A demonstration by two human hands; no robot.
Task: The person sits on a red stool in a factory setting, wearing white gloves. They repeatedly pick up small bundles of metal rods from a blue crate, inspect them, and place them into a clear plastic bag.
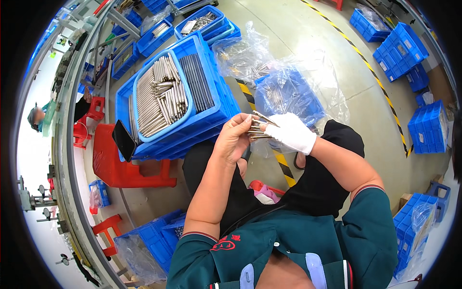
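Several thin metal rods [260, 132] are held between my two hands in front of my knees. My bare left hand [235, 137] pinches them with thumb and fingers. My right hand [292, 133], in a white glove, closes round their other side. Left of my hands, a light-blue basket [189, 100] full of similar metal rods [156, 91] sits in a blue crate [217, 91]. Dark rods [197, 82] lie in rows beside that basket. Beyond my right hand, a blue crate lined with clear plastic [308, 91] has more thin rods [275, 96] in it.
A black phone-like slab [124, 140] leans at the crate's near left corner, above a red stool [113, 161]. Blue crates [428, 127] stand along the right wall. Yellow-black tape [368, 62] marks the floor. At far left, another person [38, 116] is beyond a long metal frame [72, 192].
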